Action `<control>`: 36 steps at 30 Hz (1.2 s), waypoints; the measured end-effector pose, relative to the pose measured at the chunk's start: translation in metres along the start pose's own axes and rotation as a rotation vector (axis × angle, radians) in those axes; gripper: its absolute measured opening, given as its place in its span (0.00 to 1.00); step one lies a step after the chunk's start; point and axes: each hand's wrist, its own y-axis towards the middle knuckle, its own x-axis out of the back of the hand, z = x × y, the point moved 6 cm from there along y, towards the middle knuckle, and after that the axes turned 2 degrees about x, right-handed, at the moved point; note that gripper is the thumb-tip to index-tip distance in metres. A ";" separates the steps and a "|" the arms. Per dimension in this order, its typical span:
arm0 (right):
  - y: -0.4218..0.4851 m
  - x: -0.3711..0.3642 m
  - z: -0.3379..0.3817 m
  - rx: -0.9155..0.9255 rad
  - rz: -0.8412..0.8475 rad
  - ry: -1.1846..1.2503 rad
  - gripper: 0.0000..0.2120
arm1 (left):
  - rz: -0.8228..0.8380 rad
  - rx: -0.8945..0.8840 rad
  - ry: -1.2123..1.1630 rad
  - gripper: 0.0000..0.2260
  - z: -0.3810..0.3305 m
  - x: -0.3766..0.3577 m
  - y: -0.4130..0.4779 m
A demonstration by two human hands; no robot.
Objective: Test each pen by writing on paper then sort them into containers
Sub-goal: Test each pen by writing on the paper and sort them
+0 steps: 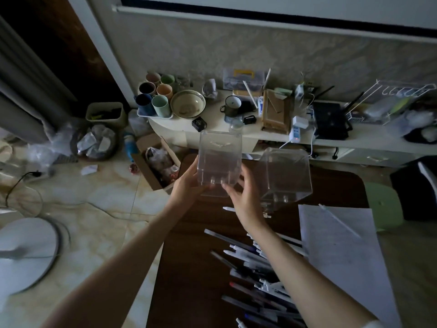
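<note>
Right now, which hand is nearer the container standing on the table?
Right. The right hand sits just left of the standing container; the left hand is farther left, across the held container.

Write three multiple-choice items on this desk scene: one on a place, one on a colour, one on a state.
1. The single pen apart from the pile of pens lies: A on the paper; B in a mug; C on the floor.
2. The stool is: A red; B green; C black.
3. The clear box on the left is: A standing on the table; B full of pens; C held up by both hands.

Answers: 1 A, it crosses the white sheets. 2 B, its seat is pale green. 3 C, the left hand and right hand grip its base.
</note>
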 end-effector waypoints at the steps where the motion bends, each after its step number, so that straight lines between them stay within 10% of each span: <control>1: 0.002 0.000 0.000 0.009 -0.017 0.006 0.32 | 0.031 0.002 -0.010 0.37 0.001 0.000 0.004; 7: -0.005 -0.015 -0.015 -0.142 0.020 0.008 0.32 | 0.142 -0.091 -0.120 0.37 -0.004 -0.015 0.000; 11: -0.066 -0.001 -0.048 -0.326 0.116 -0.105 0.30 | 0.054 0.223 0.114 0.42 0.055 -0.035 -0.065; 17: -0.165 0.069 -0.077 -0.014 0.284 -0.461 0.21 | 0.289 -0.024 0.496 0.32 0.081 -0.079 -0.159; 26: -0.097 0.255 -0.131 -0.087 -0.355 -0.817 0.14 | 0.198 -0.394 0.648 0.23 0.042 -0.142 -0.118; 36: -0.065 0.242 -0.183 -0.013 -0.330 -1.092 0.09 | -0.056 -0.519 0.872 0.17 0.047 -0.175 -0.063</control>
